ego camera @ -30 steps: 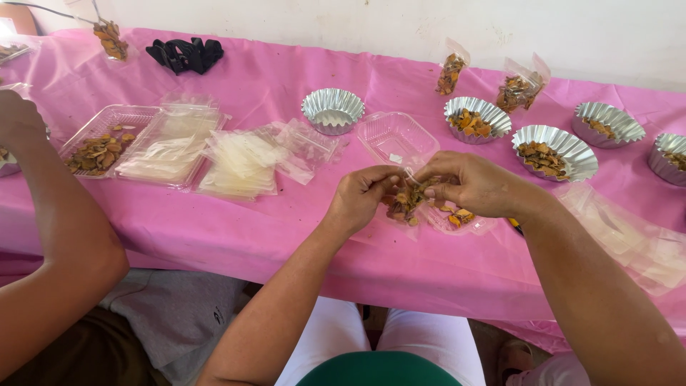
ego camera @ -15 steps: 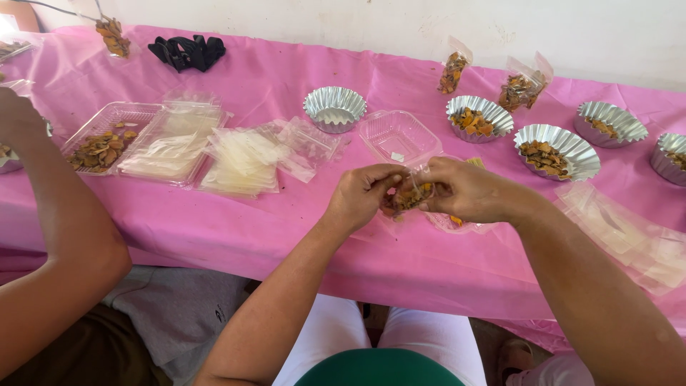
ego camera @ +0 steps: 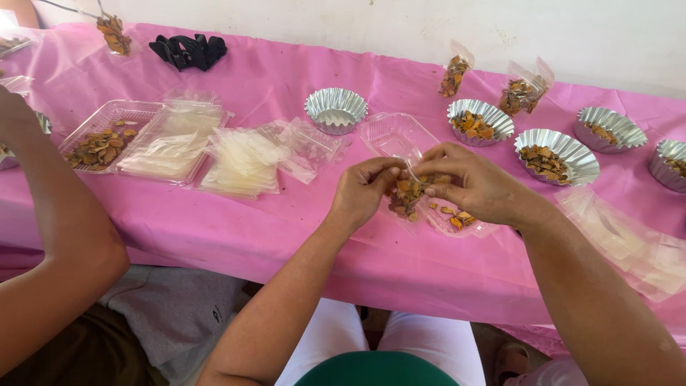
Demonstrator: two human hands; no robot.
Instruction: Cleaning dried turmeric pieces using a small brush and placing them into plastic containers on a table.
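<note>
Left hand [ego camera: 364,191] and right hand [ego camera: 471,187] pinch a small bag [ego camera: 409,196] near the table's front edge [ego camera: 400,286].

Both forearms bare, no sleeves or rings showing — a green shirt hem above white trousers.

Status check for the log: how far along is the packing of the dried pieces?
Done: two filled bags stand near the wall. In hand: the left hand and right hand hold a small clear bag with orange-brown pieces. Left: foil cups hold pieces, and empty bags lie stacked.
</note>
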